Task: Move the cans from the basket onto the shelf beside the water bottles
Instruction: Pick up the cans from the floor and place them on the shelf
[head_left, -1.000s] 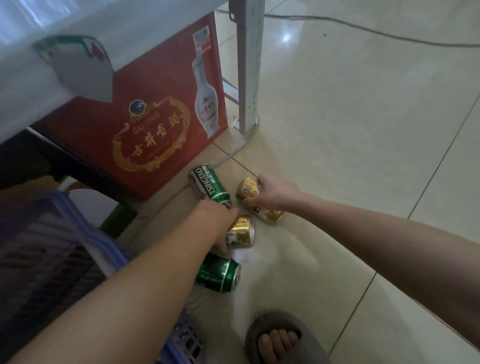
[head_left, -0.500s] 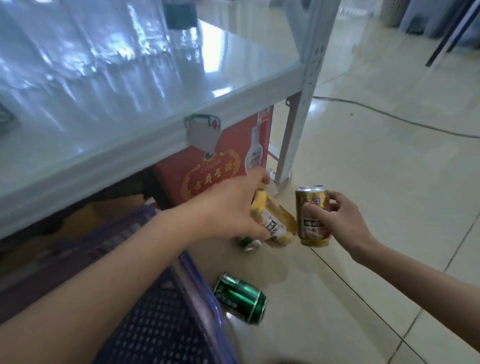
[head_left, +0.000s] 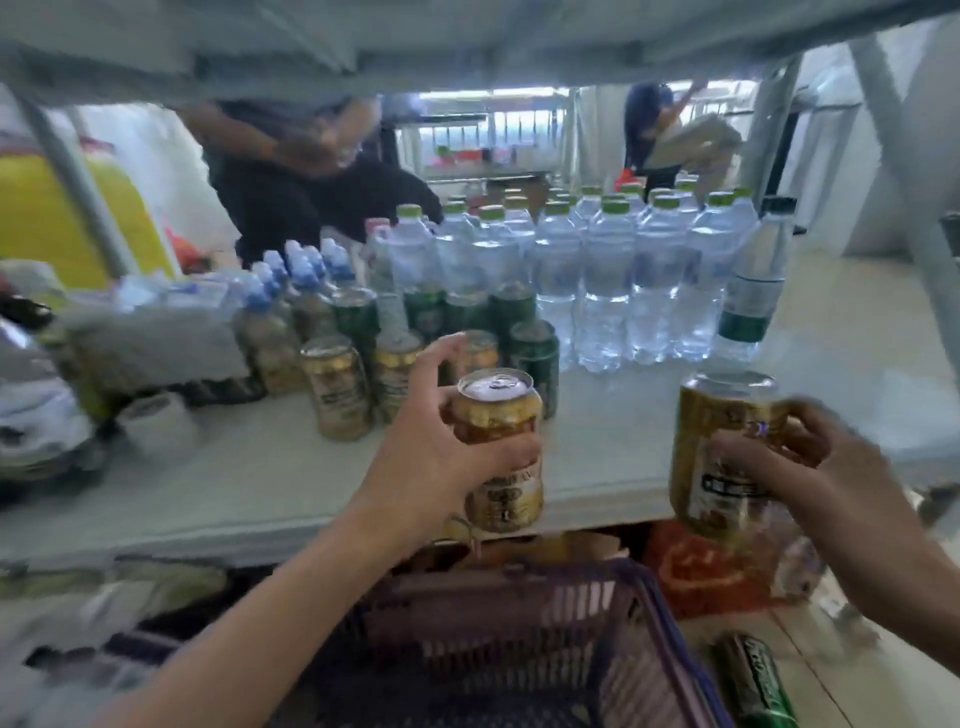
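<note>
My left hand (head_left: 436, 457) grips an upright gold can (head_left: 501, 415) just above the front edge of the grey shelf (head_left: 270, 483). Off to the right, my right hand (head_left: 810, 467) holds a second gold can (head_left: 711, 415) upright at the same height. Several gold and green cans (head_left: 337, 387) stand on the shelf beyond my left hand, in front of a block of water bottles (head_left: 602, 270) with green caps. The purple basket (head_left: 644, 603) sits below the shelf. A green can (head_left: 753, 680) lies on the floor to its right.
Smaller blue-capped bottles (head_left: 291, 270) and wrapped goods fill the shelf's left side. A tall dark-capped bottle (head_left: 758, 270) stands right of the water block. A red box (head_left: 701, 566) sits under the shelf. A person in dark clothes (head_left: 291, 192) is behind the shelf, another (head_left: 649, 130) farther back.
Both hands have risen from the floor to shelf height, each carrying a gold can. My view has tilted up from the floor to the shelf with the bottles.
</note>
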